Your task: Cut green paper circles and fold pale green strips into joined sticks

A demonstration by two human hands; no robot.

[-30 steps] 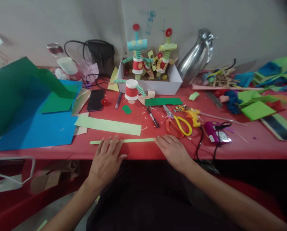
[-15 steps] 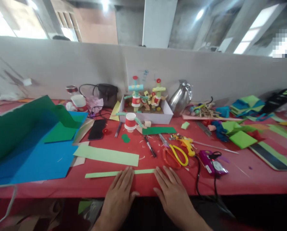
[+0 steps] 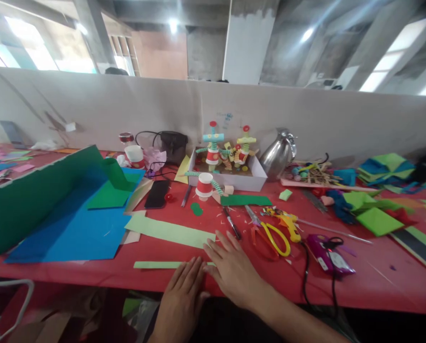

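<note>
A narrow light green paper strip (image 3: 156, 265) lies along the front of the red table. My left hand (image 3: 184, 293) rests flat on it with fingers stretched out. My right hand (image 3: 232, 269) is open, fingers spread, over the strip's right part and partly hiding it. Its fingertips reach the right end of a wider light green paper strip (image 3: 172, 231); whether they touch it I cannot tell. Beyond that hand lie a black marker (image 3: 231, 223) and scissors (image 3: 270, 236) with yellow and orange handles.
Blue card (image 3: 87, 238) and a standing green card (image 3: 37, 205) take up the left. Behind are a paper-cup figure (image 3: 204, 186), a white box (image 3: 230, 181) with similar figures, and a steel jug (image 3: 279, 152). A yellow glue gun (image 3: 289, 226) with its black cord lies right.
My right hand has moved left and away from me, from the narrow strip's right end towards the wider strip. My left hand stays on the narrow strip. The view has shifted slightly.
</note>
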